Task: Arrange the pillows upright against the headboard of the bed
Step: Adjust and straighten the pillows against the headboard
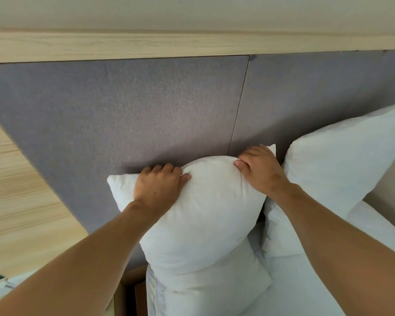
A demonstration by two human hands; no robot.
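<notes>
Both hands are up on the top edge of the pillow [201,215], which stands upright on the left side of the bed [306,281], its back against the grey headboard [146,110]. The left hand [160,185] is clamped over the top near the left corner, fingers curled behind, thumb pinching cloth in front. The right hand [260,169] grips near the right corner the same way. That two-corner hold looks meant to keep the soft filling from slumping while the pillow is pressed flat to the headboard. The top bulges between the hands, so it probably needs patting down. To the right, a second pillow [338,179] leans against the headboard, just beside the first; whether the two touch is hard to tell. At the far left sits a wooden panel [21,190].
</notes>
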